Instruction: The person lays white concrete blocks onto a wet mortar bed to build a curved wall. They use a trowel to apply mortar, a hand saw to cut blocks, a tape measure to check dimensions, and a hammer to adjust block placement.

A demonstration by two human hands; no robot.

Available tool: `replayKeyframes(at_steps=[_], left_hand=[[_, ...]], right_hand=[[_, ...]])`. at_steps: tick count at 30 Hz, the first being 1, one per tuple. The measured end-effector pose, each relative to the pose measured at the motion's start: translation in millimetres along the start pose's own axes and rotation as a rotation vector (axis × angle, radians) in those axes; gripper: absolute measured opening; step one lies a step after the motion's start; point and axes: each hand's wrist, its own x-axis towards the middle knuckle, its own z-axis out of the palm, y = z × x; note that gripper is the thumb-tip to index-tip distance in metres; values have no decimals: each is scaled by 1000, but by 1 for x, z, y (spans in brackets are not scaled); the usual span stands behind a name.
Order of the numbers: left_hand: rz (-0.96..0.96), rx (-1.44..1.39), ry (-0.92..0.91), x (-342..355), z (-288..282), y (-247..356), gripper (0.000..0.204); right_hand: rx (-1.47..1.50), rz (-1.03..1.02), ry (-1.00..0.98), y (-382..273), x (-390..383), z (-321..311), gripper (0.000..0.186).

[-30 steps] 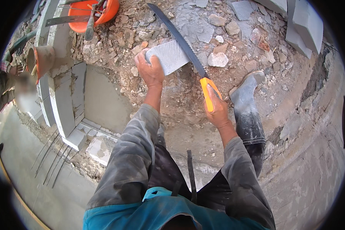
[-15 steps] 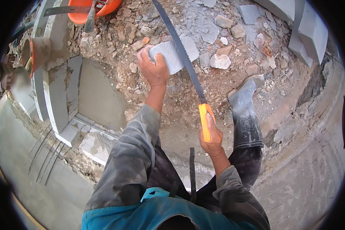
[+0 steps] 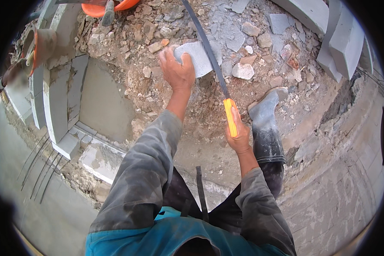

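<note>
Left hand (image 3: 177, 70) grips grey block (image 3: 197, 59); right hand (image 3: 240, 135) holds saw (image 3: 215, 63) across it.

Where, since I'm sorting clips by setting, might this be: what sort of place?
Most likely a building site: upright pale block walling stands at the left, thin dark rods jut out beside it, and rubble covers the ground ahead.
</note>
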Motion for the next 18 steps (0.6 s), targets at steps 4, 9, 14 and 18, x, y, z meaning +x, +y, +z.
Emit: replayKeyframes(at_steps=[4, 9, 14, 18], left_hand=[[19, -44, 14, 2, 2, -1, 41], [8, -65, 20, 1, 3, -8, 40], [87, -159, -3, -23, -6, -11, 41], [115, -178, -13, -38, -7, -11, 47]], right_hand=[[-97, -75, -20, 42, 37, 10, 67], [-86, -40, 28, 33, 37, 7, 63], [-73, -114, 79, -3, -11, -9, 62], [-114, -114, 13, -7, -27, -14, 61]])
